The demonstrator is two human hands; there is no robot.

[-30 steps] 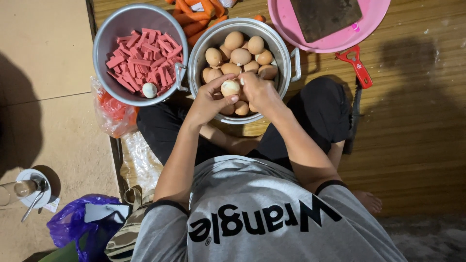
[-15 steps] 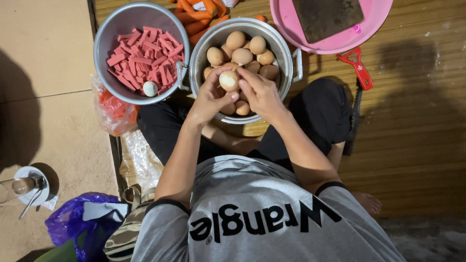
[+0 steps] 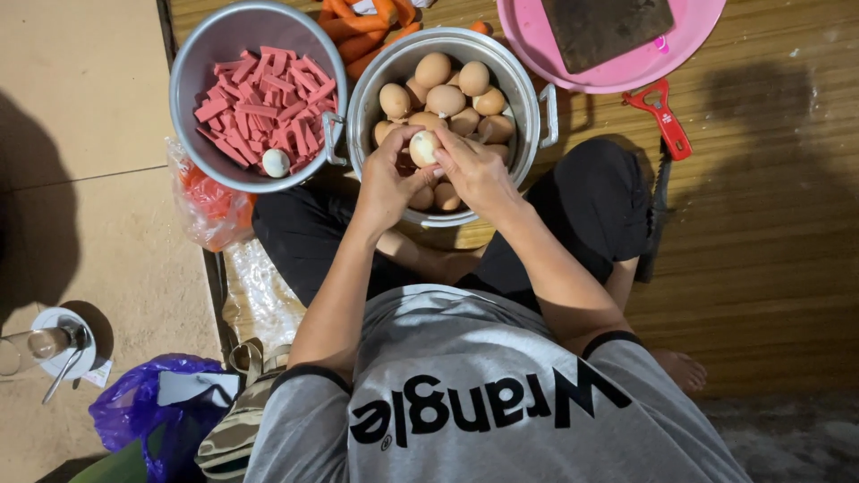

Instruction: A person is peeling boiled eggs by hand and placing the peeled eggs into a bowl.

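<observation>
Far left, on the tan floor: a glass on a small saucer, and near it a purple plastic bag. Next, a metal bowl holds red sausage sticks cut to short lengths, with one peeled white egg lying at their near edge; judged from this, only one egg is finished so far. Centre: a metal pot holds a heap of brown eggs, shells on, so most of the work looks left. Over the pot's near side, the left hand cups and pinches an egg in hand, pale, seemingly part-peeled; the right hand pinches at its shell with fingertips together. Far behind, carrots. Right: a pink basin, and a red-handled knife on the wooden mat.
</observation>
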